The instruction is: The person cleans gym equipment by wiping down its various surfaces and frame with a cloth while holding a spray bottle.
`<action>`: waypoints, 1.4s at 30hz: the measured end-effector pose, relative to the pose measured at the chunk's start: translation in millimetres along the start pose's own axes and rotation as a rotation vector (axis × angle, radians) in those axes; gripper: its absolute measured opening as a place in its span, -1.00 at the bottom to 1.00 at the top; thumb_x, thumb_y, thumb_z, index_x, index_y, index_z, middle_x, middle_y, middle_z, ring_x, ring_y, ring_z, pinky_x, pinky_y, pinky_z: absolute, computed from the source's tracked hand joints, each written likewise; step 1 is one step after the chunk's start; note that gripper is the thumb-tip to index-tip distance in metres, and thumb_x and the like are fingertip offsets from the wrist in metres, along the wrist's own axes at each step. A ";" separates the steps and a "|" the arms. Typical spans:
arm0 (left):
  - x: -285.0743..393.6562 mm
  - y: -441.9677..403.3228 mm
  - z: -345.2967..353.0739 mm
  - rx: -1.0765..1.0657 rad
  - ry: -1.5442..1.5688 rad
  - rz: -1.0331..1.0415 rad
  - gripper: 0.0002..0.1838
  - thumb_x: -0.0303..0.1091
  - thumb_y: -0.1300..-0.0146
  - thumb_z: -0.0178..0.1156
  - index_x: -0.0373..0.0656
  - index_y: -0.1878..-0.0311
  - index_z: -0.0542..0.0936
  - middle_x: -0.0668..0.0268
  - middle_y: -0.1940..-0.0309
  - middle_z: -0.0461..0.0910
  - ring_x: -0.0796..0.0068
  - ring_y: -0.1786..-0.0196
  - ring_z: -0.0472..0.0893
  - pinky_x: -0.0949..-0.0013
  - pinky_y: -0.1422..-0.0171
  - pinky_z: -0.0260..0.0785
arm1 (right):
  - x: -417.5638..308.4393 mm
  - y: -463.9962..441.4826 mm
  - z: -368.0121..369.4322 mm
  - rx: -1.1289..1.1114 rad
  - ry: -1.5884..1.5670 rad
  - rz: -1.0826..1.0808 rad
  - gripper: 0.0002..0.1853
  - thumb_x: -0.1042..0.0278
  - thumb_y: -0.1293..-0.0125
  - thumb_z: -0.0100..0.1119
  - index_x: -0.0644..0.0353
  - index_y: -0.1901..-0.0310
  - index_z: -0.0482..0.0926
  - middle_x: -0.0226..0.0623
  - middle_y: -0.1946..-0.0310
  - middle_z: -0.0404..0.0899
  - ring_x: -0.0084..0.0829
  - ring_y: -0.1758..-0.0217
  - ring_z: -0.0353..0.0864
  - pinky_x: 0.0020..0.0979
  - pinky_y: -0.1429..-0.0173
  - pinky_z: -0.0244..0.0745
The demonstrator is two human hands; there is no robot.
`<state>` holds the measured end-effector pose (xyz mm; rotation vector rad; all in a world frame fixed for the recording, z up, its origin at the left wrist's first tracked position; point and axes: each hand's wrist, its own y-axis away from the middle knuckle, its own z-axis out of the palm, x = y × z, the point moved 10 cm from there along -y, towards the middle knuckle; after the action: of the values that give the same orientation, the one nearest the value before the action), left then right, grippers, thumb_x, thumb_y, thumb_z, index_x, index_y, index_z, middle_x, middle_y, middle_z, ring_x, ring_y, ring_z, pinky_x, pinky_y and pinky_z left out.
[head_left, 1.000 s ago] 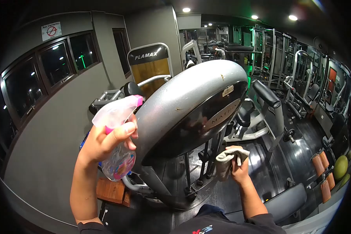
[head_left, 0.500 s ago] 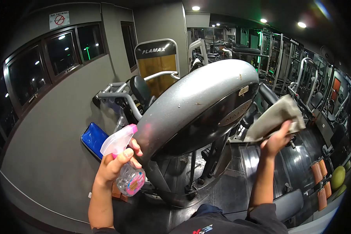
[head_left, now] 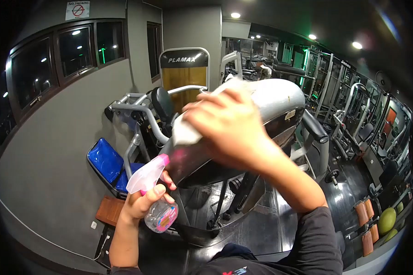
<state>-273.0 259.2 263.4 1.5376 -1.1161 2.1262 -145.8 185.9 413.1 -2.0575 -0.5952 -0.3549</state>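
My left hand [head_left: 144, 201] is wrapped round the neck of a clear spray bottle [head_left: 162, 217] with a pink and white trigger head and a colourful label. The bottle is upright, its pink nozzle close to the lower end of a silver, curved gym machine cover [head_left: 282, 94]. My right hand [head_left: 227, 117], blurred by motion, presses a pale cloth [head_left: 185, 132] against the top of that cover. The hand hides much of the cloth and the cover's middle.
A blue padded seat [head_left: 106, 160] and a brown wooden box [head_left: 109, 208] are at left. Behind stands a PLAMAX machine [head_left: 184, 73]. A black padded lever [head_left: 315, 126] juts out on the right, with a small dumbbell [head_left: 332, 176] on the floor beyond.
My right hand has swung from the right side to the left, bringing the cloth onto the silver cover. My left hand and the spray bottle have shifted only slightly.
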 end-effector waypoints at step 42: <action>-12.3 98.2 -26.1 0.031 0.304 0.210 -0.51 -0.04 -0.23 0.32 -0.32 0.13 0.44 0.08 0.31 0.51 0.17 0.47 0.67 0.27 0.19 0.55 | 88.9 86.6 -47.4 0.366 0.177 0.262 -0.66 0.49 -0.14 0.21 0.07 0.01 0.69 -0.29 -0.07 0.66 -0.21 -0.22 0.56 -0.14 -0.40 0.28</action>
<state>-347.4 215.9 208.0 1.0977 -1.1816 2.4229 -25.0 130.9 417.9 -1.7028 -0.2552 -0.2486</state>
